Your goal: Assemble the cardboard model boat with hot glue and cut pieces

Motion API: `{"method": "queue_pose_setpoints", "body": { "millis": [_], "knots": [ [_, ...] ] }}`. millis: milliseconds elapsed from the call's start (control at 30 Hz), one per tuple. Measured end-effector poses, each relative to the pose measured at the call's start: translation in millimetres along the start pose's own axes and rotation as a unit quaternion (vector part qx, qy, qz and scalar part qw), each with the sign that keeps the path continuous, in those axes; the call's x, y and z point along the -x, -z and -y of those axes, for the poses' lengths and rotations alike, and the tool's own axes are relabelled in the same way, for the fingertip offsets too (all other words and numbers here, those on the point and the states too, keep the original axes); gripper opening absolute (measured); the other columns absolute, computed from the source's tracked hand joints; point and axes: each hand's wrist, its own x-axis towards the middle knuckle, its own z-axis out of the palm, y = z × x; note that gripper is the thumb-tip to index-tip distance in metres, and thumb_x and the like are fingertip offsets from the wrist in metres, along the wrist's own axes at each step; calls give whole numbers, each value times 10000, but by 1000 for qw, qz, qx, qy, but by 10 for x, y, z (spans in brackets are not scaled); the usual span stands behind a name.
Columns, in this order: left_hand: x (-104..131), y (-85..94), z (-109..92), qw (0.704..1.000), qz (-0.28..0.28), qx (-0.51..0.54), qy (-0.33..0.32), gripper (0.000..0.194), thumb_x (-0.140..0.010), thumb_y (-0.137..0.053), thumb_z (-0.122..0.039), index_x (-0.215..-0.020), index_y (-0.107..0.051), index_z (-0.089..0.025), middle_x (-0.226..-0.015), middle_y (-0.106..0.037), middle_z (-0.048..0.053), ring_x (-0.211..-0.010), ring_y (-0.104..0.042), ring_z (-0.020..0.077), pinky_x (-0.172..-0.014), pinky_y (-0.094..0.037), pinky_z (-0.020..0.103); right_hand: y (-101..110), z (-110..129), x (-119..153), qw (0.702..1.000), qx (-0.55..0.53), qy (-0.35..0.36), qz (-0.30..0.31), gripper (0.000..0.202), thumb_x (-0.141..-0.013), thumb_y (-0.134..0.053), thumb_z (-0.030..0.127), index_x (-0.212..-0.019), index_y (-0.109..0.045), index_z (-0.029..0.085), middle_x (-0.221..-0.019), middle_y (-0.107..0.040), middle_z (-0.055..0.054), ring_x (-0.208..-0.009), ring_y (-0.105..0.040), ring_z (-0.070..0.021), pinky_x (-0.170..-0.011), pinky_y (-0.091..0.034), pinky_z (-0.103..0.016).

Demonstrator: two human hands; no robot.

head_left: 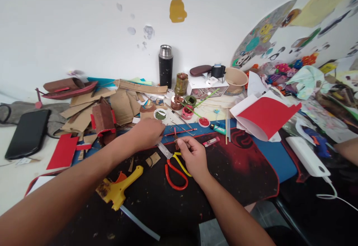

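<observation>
My left hand [149, 132] is closed with its back to me, just in front of a white lid with green paint [160, 114]. Its fingertips, and anything between them, are hidden. My right hand [195, 158] pinches a small, thin brown piece [176, 134] between thumb and fingers. Below the hands lie scissors [176, 180] with one red and one yellow handle, their blades pointing toward my left hand. A yellow glue gun [123, 188] with a clear glue stick rests on the dark mat [223, 178]. Small cardboard scraps [153, 159] lie near the scissors.
Paint jars [188, 112], brushes and a black flask [166, 68] stand behind. At left are a brown model boat [71, 89], cardboard pieces [123, 108] and a black phone [28, 134]. Red paper [268, 115] and a white corded device [307, 156] lie right, near another person's arm [346, 150].
</observation>
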Motion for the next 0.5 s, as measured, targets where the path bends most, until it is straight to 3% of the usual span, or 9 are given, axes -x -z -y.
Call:
{"method": "queue_pose_setpoints", "body": {
  "millis": [200,333,500],
  "knots": [
    [165,63,77,998,-48,47,12,181,-944,-590,-277,-993,-740,-190,-1010,-778,122,-970,-738,314,-860,-533,395,3,0,-18,998,-56,-14,-8,383,-936,-707,572,-903,-731,192,-644,-567,24,-524,-394,-118,-492,-331,-254],
    [423,66,141,986,-103,129,36,179,-948,-580,-330,-973,-726,-228,-975,-765,76,-913,-722,288,-827,-520,377,1,30,-32,996,-84,-18,-10,436,-921,-725,621,-889,-718,185,-545,-438,75,-485,-335,-102,-475,-298,-245],
    [748,-6,110,963,-152,219,38,191,-960,-595,-390,-983,-712,-241,-987,-747,57,-922,-718,275,-833,-523,366,17,106,-37,992,-122,-42,-3,457,-885,-771,632,-871,-691,182,-514,-422,95,-458,-316,-83,-454,-260,-232]
  ]
}}
